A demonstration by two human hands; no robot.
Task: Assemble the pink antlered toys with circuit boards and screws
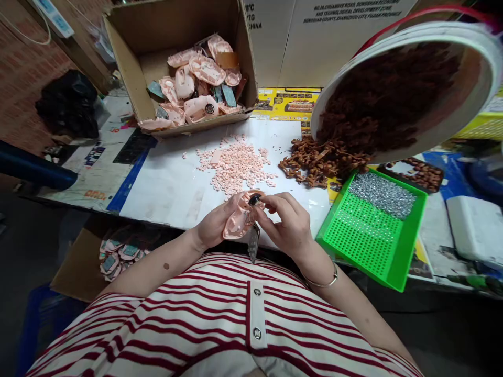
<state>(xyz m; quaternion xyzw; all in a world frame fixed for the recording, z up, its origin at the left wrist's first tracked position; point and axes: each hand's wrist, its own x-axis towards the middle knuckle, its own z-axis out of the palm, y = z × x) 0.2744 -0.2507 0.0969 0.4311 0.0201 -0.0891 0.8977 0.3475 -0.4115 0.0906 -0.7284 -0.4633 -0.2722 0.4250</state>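
Observation:
My left hand (216, 224) grips a pink plastic shell (234, 226) by its left side, its hollow inside facing up. My right hand (288, 222) pinches a small round black part, seemingly a speaker (254, 199), at the upper end of the shell. A circuit board (253, 244) hangs below the shell, in front of my shirt; thin wires seem to run up from it. Just beyond my hands lies a loose pile of small pink plastic pieces (236, 166) on the white work surface (165, 183).
An open cardboard box (137, 78) at the back left holds pink shells with boards. At right, a tipped white bucket (326, 89) spills brown plastic pieces (310, 162). Closer stands a green tray (408, 251) with screws (381, 195). Another box (74, 267) sits low at left.

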